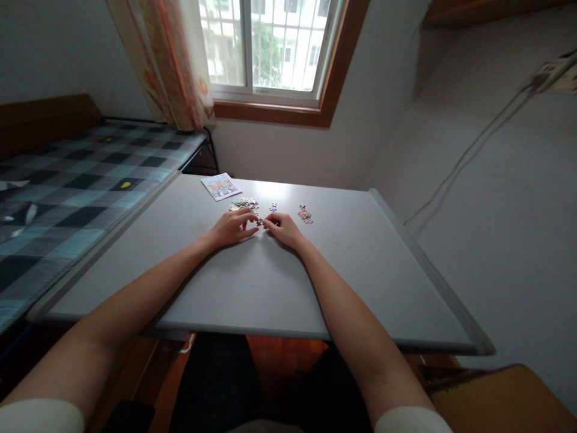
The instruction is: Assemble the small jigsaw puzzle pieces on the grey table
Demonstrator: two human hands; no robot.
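Observation:
Both my hands rest on a grey table (270, 282), fingertips meeting near its far middle. My left hand (234, 228) and my right hand (283, 229) pinch small puzzle pieces (260, 222) together between them. Just beyond my left hand lies a cluster of loose puzzle pieces (246, 203). A smaller pile of pieces (305, 213) sits beyond my right hand, with a single piece (273, 207) between the two groups. A small picture card (220, 186) lies at the far left of the table.
A bed with a checked cover (76, 186) runs along the table's left edge. A window with a curtain (270, 54) is in the wall ahead. The wall stands close on the right, with a cable (469, 150) hanging down it. A wooden seat (491, 397) shows at lower right.

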